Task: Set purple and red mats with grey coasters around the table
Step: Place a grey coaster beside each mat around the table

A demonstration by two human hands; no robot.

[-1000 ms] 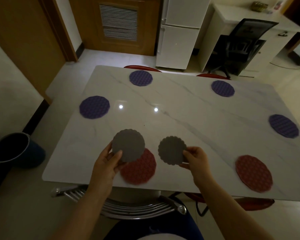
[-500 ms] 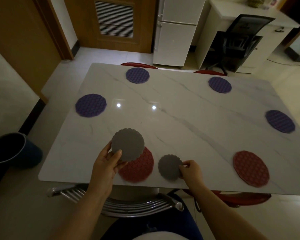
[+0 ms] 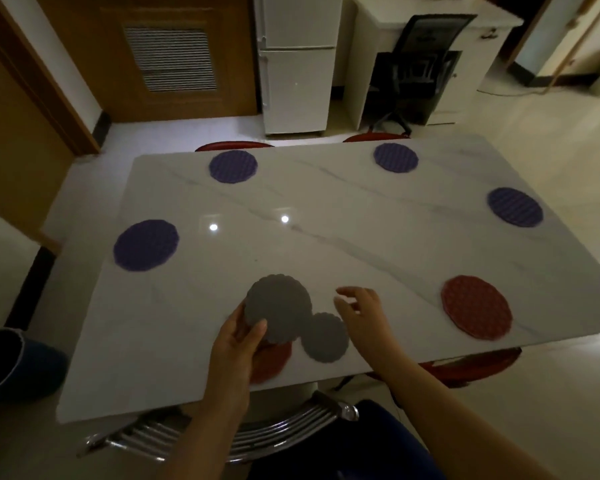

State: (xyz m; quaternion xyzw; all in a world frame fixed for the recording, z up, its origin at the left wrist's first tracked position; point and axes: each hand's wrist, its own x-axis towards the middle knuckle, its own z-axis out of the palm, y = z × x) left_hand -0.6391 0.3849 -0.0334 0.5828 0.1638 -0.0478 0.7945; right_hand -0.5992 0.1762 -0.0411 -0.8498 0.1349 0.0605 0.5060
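Grey coaster [image 3: 324, 337] lies near table edge [image 3: 222, 400].

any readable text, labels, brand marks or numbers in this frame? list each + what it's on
None readable.
Office chair: a faint mark on the backrest, too blurred to read.
Fridge: no visible label.
Purple mats, red mats, grey coasters: texture only, no print.

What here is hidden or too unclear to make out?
- Head view: the near red mat is mostly hidden by the left hand and its grey coaster stack; the stack's count is unreadable.
- The red chairs at the far side are mostly hidden by the table.
- The dark bin is cut off by the left edge.
- The items on the white desk are too small.
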